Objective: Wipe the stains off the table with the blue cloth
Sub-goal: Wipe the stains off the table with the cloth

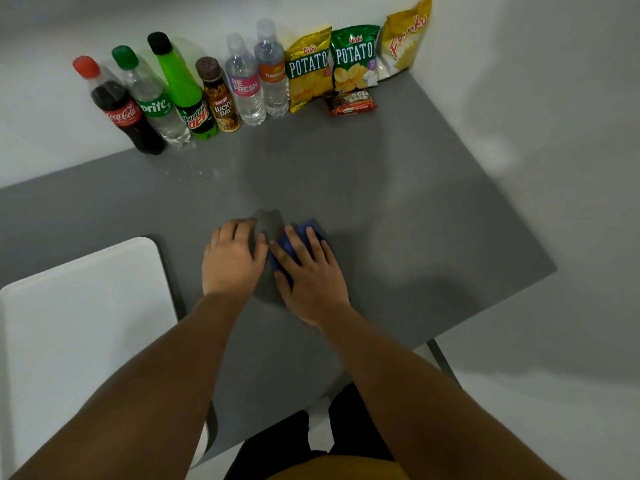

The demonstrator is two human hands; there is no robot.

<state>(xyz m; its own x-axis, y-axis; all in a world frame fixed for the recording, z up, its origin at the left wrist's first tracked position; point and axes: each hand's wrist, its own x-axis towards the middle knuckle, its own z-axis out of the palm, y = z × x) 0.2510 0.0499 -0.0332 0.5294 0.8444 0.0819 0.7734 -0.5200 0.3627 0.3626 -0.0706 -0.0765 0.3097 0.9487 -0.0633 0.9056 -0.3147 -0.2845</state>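
Observation:
The blue cloth (281, 249) lies bunched on the grey table (415, 209), mostly covered by my right hand (311, 275), which presses flat on it with fingers spread. My left hand (230, 259) rests palm-down on the bare table just left of the cloth, fingers apart, holding nothing. Small pale specks of stain (204, 173) show on the table farther back, in front of the bottles.
Several drink bottles (173, 95) stand in a row along the back wall, with chip bags (353, 60) and a small snack pack (351, 103) to their right. A white chair (79, 323) sits at the left. The table's right edge (550, 268) drops off to the floor.

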